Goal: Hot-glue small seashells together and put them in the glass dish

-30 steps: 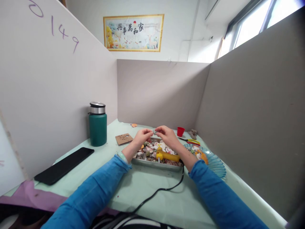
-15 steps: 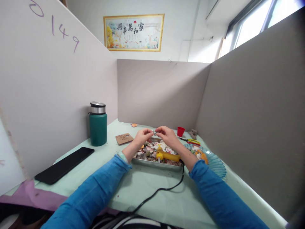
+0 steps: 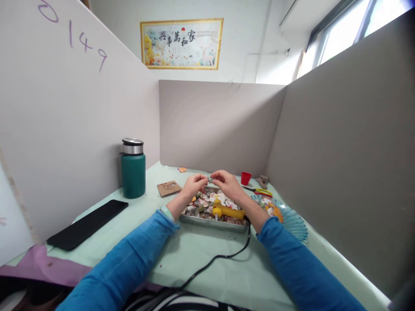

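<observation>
My left hand (image 3: 192, 186) and my right hand (image 3: 228, 185) meet above a metal tray (image 3: 210, 223), fingers pinched together on a small grey piece (image 3: 210, 179) held between them. The tray is full of small shells and stones. A yellow corded tool (image 3: 228, 212) lies across the tray's near side, and its black cable (image 3: 214, 260) runs back toward me over the table. Both sleeves are blue.
A green flask (image 3: 133, 169) stands at the left. A black phone (image 3: 87, 224) lies near the left partition. A brown card (image 3: 169, 188), a red cup (image 3: 245, 178), yellow-handled pliers (image 3: 259, 191) and a blue shell-shaped dish (image 3: 287, 218) surround the tray. Grey partitions wall in three sides.
</observation>
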Demonstrator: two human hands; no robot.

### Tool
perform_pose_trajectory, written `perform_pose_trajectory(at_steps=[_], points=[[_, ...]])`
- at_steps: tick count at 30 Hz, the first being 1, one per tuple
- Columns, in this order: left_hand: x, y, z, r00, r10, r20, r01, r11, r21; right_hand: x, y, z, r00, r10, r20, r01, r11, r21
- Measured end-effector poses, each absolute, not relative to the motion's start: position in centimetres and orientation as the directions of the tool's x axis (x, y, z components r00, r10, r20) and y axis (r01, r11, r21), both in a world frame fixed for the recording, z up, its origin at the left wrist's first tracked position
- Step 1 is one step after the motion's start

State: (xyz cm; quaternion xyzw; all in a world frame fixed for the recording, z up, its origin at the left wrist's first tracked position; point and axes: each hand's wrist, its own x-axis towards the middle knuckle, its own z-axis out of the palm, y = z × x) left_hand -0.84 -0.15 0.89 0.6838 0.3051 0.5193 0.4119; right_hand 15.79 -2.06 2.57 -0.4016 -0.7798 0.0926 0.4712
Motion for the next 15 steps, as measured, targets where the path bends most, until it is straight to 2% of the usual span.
perform_pose_trajectory(at_steps=[15], points=[[-0.87, 0.20, 0.62, 0.321, 0.842, 0.434, -0.054, -0.442, 0.896, 15.90, -1.85, 2.33, -0.273, 0.605, 0.748, 0.537, 0.741, -0.403]])
